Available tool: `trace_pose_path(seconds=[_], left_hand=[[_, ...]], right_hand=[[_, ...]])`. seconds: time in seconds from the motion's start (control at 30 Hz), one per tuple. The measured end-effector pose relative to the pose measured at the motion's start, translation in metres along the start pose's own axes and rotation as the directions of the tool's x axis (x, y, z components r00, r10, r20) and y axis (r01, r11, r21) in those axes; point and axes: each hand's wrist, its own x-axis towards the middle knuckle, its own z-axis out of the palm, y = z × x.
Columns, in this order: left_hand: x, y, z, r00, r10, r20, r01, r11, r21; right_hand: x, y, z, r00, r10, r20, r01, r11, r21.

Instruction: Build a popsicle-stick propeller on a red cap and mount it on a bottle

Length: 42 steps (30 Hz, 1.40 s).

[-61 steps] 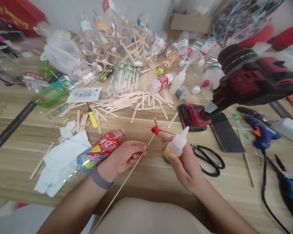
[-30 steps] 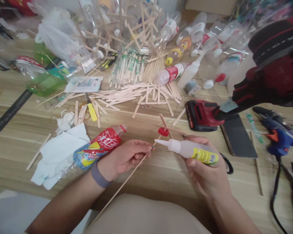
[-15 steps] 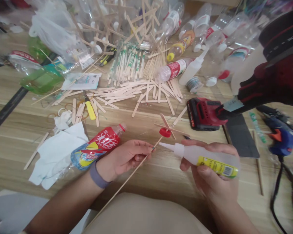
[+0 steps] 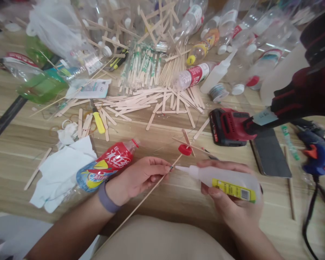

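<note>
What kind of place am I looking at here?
Probably a home craft or hobby bench: a wooden table strewn with craft sticks and empty plastic bottles, beside a cordless drill.

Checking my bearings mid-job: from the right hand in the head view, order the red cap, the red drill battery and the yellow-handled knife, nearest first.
1. Red cap, just up-left of the right hand.
2. Red drill battery, straight beyond the hand.
3. Yellow-handled knife, far over on the left, among the flat sticks.

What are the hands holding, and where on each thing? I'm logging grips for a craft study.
The left hand pinches the thin wooden stick partway along it, below the red cap. The right hand wraps the glue bottle around its body.
</note>
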Motion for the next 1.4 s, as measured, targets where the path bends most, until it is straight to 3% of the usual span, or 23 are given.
trace_pose_path(seconds=[0.2, 0.5, 1.4], left_hand=[[0.000, 0.000, 0.001, 1.000, -0.021, -0.018, 0.021, 1.000, 0.000], [0.000, -0.001, 0.001, 1.000, -0.017, -0.021, 0.017, 1.000, -0.007], [-0.002, -0.001, 0.006, 0.998, -0.013, -0.061, 0.018, 0.997, 0.082]], right_hand=[[0.000, -0.003, 0.003, 1.000, -0.026, -0.002, 0.026, 0.997, 0.067], [-0.002, -0.007, 0.001, 0.998, -0.064, 0.026, 0.065, 0.997, -0.046], [0.003, -0.013, 0.007, 0.983, -0.162, 0.082, 0.173, 0.975, -0.141]])
